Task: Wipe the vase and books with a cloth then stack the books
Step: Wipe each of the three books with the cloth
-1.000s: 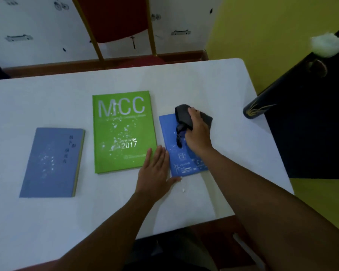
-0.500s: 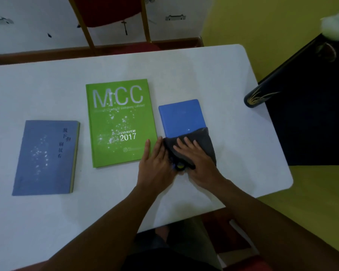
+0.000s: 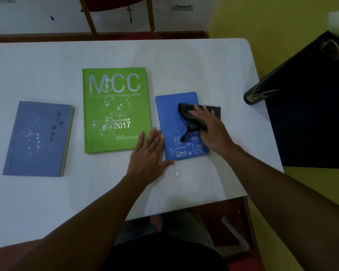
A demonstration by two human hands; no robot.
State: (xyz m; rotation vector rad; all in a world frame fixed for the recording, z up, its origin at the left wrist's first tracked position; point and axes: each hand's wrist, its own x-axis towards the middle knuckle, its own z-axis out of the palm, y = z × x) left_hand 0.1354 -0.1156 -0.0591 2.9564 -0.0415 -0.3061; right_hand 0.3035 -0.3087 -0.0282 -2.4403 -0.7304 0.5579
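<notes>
Head | R hand (image 3: 213, 132) flat, pressing cloth (image 3: 186, 112), now mid blue book (image 3: 169, 116), was near end | L hand (image 3: 148, 153) flat on table (image 3: 47, 202)

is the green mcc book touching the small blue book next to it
Apart. The head view shows a strip of white table between the green book and the blue book; the left hand covers the gap's near end.

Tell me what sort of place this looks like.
Likely an ordinary room at home or in an office: a plain white rectangular table, a red wooden-framed chair behind it, and a green hardcover MCC book.
</notes>
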